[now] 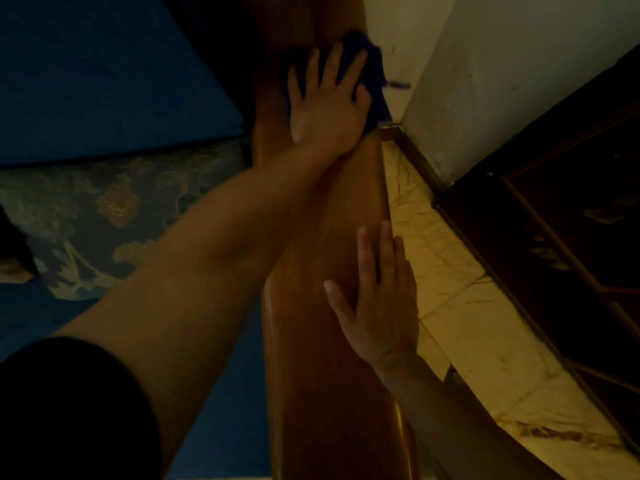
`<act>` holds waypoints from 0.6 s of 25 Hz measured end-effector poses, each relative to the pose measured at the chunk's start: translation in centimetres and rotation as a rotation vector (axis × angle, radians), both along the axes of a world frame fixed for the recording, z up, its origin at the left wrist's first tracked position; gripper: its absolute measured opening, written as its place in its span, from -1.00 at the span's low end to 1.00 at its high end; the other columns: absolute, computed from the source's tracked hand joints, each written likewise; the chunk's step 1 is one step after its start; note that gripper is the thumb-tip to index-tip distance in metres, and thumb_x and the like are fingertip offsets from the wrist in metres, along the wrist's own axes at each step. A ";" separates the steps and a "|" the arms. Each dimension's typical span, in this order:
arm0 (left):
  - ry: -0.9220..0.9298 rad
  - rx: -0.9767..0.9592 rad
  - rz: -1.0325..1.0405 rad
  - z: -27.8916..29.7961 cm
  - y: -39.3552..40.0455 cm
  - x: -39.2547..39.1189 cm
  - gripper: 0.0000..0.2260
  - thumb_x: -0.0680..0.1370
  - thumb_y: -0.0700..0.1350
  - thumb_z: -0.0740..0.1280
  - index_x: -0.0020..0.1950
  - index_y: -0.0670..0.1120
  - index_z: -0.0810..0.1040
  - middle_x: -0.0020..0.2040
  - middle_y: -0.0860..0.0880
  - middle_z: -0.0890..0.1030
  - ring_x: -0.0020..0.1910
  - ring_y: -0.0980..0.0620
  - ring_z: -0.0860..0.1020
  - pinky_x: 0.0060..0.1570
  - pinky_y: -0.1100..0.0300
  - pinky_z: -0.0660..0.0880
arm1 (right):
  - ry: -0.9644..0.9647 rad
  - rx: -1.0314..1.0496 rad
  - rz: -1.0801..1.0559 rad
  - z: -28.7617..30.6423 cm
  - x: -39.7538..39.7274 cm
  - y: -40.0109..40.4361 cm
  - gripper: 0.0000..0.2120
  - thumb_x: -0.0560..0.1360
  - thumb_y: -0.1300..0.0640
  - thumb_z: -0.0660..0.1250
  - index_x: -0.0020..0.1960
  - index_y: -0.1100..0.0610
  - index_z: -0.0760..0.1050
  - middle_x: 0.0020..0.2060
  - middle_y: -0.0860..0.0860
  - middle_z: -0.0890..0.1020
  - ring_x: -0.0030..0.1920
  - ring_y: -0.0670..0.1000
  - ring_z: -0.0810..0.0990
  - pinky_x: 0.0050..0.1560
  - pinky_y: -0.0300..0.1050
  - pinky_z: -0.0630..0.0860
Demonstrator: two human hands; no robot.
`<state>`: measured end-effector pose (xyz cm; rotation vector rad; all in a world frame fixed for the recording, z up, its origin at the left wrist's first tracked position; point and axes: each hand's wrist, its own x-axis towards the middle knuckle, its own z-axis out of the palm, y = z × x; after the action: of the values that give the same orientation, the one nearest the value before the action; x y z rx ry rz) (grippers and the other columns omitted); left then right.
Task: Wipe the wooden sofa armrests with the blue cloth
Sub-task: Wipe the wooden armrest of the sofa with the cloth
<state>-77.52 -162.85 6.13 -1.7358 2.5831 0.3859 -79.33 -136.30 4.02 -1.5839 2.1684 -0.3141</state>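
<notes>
A long polished wooden armrest (311,358) runs from the bottom centre up to the top of the view. My left hand (325,102) lies flat, fingers spread and straight, pressing the dark blue cloth (367,60) onto the far part of the armrest. The cloth shows beyond and to the right of the fingers, partly hanging over the armrest's right edge. My right hand (377,306) rests flat on the near part of the armrest, fingers straight, along its right edge. It holds nothing.
Blue sofa cushions (104,74) with a floral patterned side (114,206) lie to the left. A marble-look floor (460,306) runs along the right, bounded by a cream wall (502,74) and dark wooden furniture (571,220).
</notes>
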 end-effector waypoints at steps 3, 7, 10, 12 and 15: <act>-0.085 -0.037 -0.302 -0.9 0.8 -0.8 -0.55 0.63 0.09 -0.04 0.47 0.08 0.36 0.59 -0.01 0.19 0.61 -0.12 0.00 0.52 -0.25 -0.09 | 0.021 -0.035 -0.038 -0.3 -0.3 -0.1 -0.18 0.55 -0.40 -0.02 0.57 -0.09 -0.38 0.61 0.12 -0.21 0.61 0.19 -0.06 0.53 0.28 0.09; -0.123 0.005 -0.892 0.1 15.8 7.4 -0.54 0.59 0.17 0.10 0.48 0.11 0.33 0.56 0.01 0.25 0.60 -0.11 0.03 0.53 -0.21 -0.06 | -0.031 -0.184 -0.039 0.3 -0.3 1.3 -0.25 0.56 -0.39 -0.07 0.60 -0.08 -0.23 0.60 0.17 -0.06 0.60 0.22 -0.01 0.49 0.40 0.03; -0.209 0.042 -1.087 0.2 15.6 8.5 -0.56 0.58 0.19 0.14 0.44 0.12 0.39 0.53 -0.01 0.30 0.59 -0.11 0.07 0.53 -0.18 -0.11 | -0.125 -0.279 -0.023 0.2 -0.2 1.1 -0.34 0.60 -0.32 -0.10 0.61 -0.10 -0.14 0.61 0.05 0.00 0.61 0.14 0.01 0.47 0.40 0.09; -0.235 0.006 -0.966 0.5 9.0 4.9 -0.58 0.58 0.17 0.07 0.35 0.09 0.49 0.46 -0.03 0.41 0.55 -0.11 0.17 0.52 -0.19 -0.05 | -0.125 -0.192 -0.074 -0.2 -0.3 0.5 -0.34 0.60 -0.29 -0.08 0.61 -0.05 -0.10 0.62 0.02 -0.04 0.62 0.10 -0.04 0.48 0.36 0.14; -0.230 -0.117 -0.495 0.9 -1.8 -1.7 -0.53 0.53 0.13 -0.01 0.17 -0.02 0.60 0.27 -0.09 0.53 0.44 -0.16 0.32 0.43 -0.20 0.17 | -0.037 -0.076 -0.028 -0.3 -0.4 0.1 -0.33 0.61 -0.27 -0.01 0.62 0.01 -0.02 0.62 0.03 -0.03 0.61 0.12 -0.05 0.47 0.32 0.20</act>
<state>-79.24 -164.61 7.02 -1.0232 2.7696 0.0210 -79.71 -136.24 3.67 -1.5765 2.1762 -0.4357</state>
